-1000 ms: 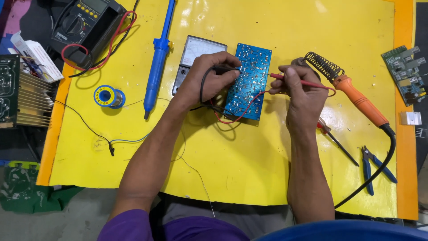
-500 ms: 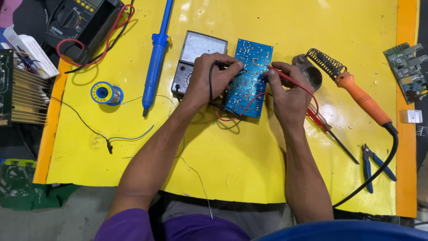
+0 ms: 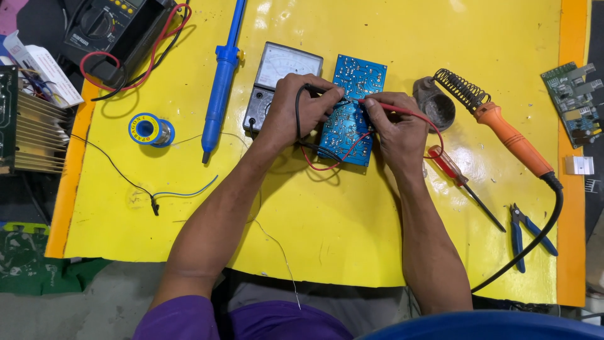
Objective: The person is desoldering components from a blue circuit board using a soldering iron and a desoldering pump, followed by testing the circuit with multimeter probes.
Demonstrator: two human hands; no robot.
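A blue circuit board lies solder side up in the middle of the yellow work mat. My left hand pinches a black test probe whose tip touches the board. My right hand grips a red test probe, its tip also on the board. Both probe leads loop under my hands toward the analog multimeter just left of the board.
A blue desoldering pump and a solder spool lie to the left. An orange soldering iron rests in its coil stand on the right, near a red screwdriver and blue cutters. A digital multimeter sits top left.
Both hands have closed in over the board, and the red probe tip has come down onto it beside the black one. The view has shifted slightly.
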